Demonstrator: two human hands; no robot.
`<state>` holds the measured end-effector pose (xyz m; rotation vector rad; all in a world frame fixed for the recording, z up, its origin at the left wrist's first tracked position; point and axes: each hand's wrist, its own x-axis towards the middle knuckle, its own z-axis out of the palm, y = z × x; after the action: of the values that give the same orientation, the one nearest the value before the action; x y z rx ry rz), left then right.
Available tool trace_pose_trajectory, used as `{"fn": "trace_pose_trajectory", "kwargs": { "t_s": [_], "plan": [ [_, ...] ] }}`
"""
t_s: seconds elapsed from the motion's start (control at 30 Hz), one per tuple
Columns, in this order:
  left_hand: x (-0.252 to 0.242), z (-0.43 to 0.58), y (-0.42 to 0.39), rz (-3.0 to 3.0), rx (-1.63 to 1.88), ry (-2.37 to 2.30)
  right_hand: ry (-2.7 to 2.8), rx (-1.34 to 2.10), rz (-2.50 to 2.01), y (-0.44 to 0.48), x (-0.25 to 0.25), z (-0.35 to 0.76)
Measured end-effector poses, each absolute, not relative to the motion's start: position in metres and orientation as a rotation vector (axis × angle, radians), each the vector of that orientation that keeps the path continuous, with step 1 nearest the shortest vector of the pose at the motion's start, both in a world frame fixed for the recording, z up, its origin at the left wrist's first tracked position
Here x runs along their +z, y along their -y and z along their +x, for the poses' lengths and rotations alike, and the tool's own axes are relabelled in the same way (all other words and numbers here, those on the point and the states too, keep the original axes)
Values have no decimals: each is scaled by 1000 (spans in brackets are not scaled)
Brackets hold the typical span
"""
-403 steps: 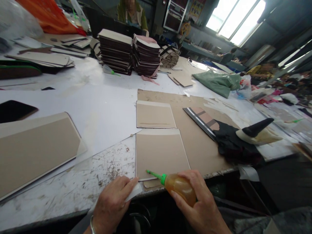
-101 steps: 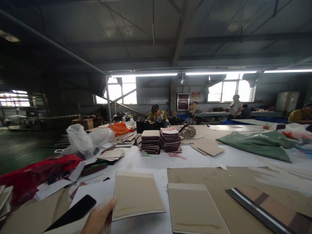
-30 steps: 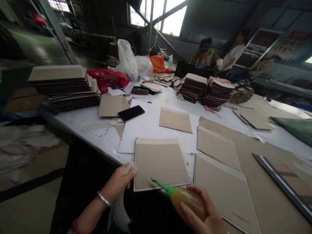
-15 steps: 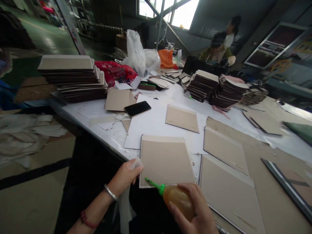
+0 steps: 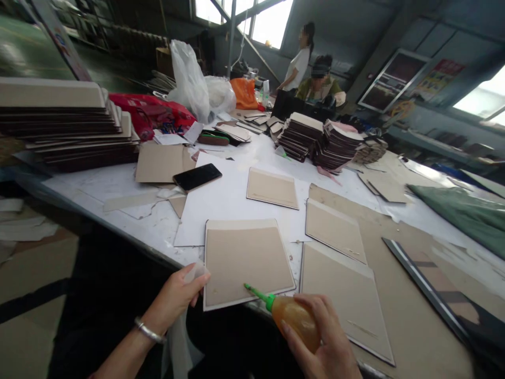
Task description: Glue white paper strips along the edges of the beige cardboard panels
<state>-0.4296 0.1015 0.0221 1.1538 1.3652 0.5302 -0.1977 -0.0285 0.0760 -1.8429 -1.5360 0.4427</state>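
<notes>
My right hand (image 5: 321, 334) is wrapped round a squeeze bottle (image 5: 294, 318) of amber liquid, its green nozzle tip at the lower part of a beige panel (image 5: 244, 258). A small wet-looking spot shows near the panel's lower left corner. My left hand (image 5: 183, 289) pinches a translucent whitish strip (image 5: 195, 272) at the panel's left edge, and a pale length hangs below the hand. The panel lies at the table's near edge, with a paler band along its top. More beige panels lie to the right (image 5: 335, 229), (image 5: 343, 295) and behind (image 5: 272, 188).
A black phone (image 5: 197, 177) lies on the white table (image 5: 89, 189). Panel stacks stand at the left (image 5: 67, 126) and at the back (image 5: 302, 137). A red bag (image 5: 153, 113) and plastic bags (image 5: 191, 84) sit behind. Two people are beyond the table.
The nozzle tip has moved right along the panel's lower part. The panel now sits slightly turned, and the camera view has swung to the right.
</notes>
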Motion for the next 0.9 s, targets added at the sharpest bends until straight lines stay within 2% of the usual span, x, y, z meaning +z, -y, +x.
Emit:
{"fn": "trace_pose_trajectory", "kwargs": {
  "t_s": [0.17,0.33,0.53,0.9],
  "plan": [
    [10,-433,-103,1194,522,-1368,1527,424,-1921,39,76,-181],
    [-7,-440,-102,1204,513,-1396,1550,244,-1978,46,78,-163],
    [9,-433,-95,1126,545,-1427,1466,132,-2048,49,78,-149],
    [17,-430,-95,1157,533,-1458,1500,280,-1969,44,79,-176]
  ]
}}
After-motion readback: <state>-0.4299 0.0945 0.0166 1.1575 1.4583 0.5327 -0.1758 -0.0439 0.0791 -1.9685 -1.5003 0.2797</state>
